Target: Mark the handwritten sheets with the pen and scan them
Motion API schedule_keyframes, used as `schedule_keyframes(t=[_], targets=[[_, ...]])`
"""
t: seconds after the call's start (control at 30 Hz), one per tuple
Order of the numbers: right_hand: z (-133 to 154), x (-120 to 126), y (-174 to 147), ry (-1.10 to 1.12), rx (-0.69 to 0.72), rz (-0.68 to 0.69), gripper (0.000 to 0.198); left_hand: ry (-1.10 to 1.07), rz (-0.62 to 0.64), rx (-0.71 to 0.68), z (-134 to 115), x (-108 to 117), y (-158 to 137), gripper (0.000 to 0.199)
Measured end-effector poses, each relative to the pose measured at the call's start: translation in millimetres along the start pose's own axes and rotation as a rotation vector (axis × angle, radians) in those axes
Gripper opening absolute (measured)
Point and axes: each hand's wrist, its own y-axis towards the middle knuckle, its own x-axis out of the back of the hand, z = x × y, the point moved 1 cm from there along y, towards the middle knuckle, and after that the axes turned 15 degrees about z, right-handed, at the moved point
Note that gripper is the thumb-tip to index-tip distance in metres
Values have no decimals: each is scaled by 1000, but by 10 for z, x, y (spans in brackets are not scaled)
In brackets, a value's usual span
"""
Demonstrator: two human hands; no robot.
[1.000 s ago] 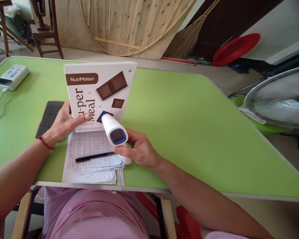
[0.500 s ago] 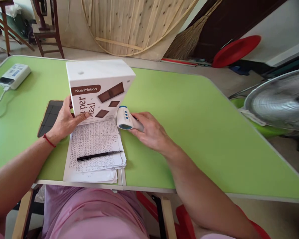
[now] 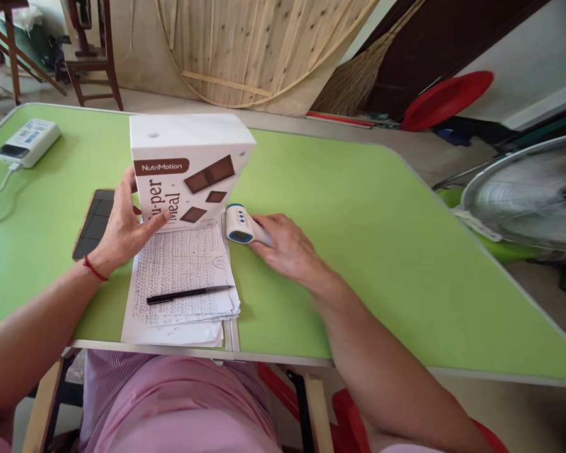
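Note:
A white box (image 3: pixel 200 182) printed "NutriMotion" stands upright at the back of the written sheets (image 3: pixel 182 267). My left hand (image 3: pixel 129 217) grips its lower left edge, thumb on the printed front and fingers partly hidden round the side. In my right hand (image 3: pixel 285 245) is a white infrared thermometer (image 3: pixel 239 224) with blue buttons and a small display facing up. Its head is close to the box's lower right corner; the hand wraps its handle, which is mostly hidden. Across the sheets lies a black pen (image 3: pixel 188 294).
A dark phone (image 3: pixel 93 223) lies left of my left hand on the green table (image 3: pixel 382 251). Farther left is a white power bank (image 3: pixel 28 143) with a cable. A fan (image 3: pixel 532 189) stands beyond the table's right edge, and a chair (image 3: pixel 90 60) stands behind.
The box's left side has shifted slightly right, along with my left hand. The thermometer has moved a little right, away from the box. Pen and papers stay in place.

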Motion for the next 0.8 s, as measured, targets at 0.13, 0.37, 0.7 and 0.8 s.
schedule_keyframes(t=[0.13, 0.37, 0.7, 0.8], targets=[[2, -10, -16, -53, 16, -28, 36, 143, -121, -130, 0, 5, -3, 78], [374, 167, -262, 13, 467, -153, 24, 287, -404, -332, -196, 34, -45, 42], [634, 43, -330, -78, 719, 151, 13, 540, 248, -502, -343, -77, -115, 8], [514, 90, -257, 15, 687, 53, 13, 549, 392, -426, -275, -80, -103, 13]])
